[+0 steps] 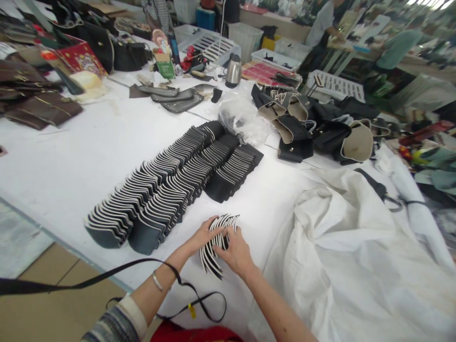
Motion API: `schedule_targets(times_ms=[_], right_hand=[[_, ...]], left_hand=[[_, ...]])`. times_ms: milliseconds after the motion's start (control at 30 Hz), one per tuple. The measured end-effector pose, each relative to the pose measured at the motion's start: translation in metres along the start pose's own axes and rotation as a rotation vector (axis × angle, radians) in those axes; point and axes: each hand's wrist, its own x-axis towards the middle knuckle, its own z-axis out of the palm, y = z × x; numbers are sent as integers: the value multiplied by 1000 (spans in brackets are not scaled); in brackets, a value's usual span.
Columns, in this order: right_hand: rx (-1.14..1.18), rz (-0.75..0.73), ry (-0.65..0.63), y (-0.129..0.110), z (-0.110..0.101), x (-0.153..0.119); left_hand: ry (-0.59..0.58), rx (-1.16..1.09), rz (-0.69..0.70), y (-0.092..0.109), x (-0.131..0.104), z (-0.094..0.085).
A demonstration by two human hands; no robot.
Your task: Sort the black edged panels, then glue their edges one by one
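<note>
Near the table's front edge, a small fanned stack of black leather pieces with pale edges [211, 260] is held between both hands. My left hand [206, 233] grips its left side, the fingers partly hidden behind the pieces. On the other side my right hand [235, 249] has its thumb and fingers closed around the stack. Just beyond lie three long rows of similar overlapping pieces: a left row [142, 183], a middle row [181, 190] and a shorter right row [233, 171].
White cloth [331, 256] lies crumpled at right. Black bags [295, 142] are heaped behind it, near clear plastic wrap [242, 116] and a steel kettle [233, 71]. Brown bags [42, 107] sit far left. A black strap [107, 274] crosses the front left. People work in the background.
</note>
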Motion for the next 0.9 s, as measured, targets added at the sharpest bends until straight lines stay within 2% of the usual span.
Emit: schedule_targets(times_ms=[333, 900], right_hand=[[-60, 72, 29, -18, 1, -4], [-71, 12, 51, -8, 6, -2]], left_hand=[[27, 13, 3, -4, 2, 1], [11, -18, 18, -5, 2, -1]])
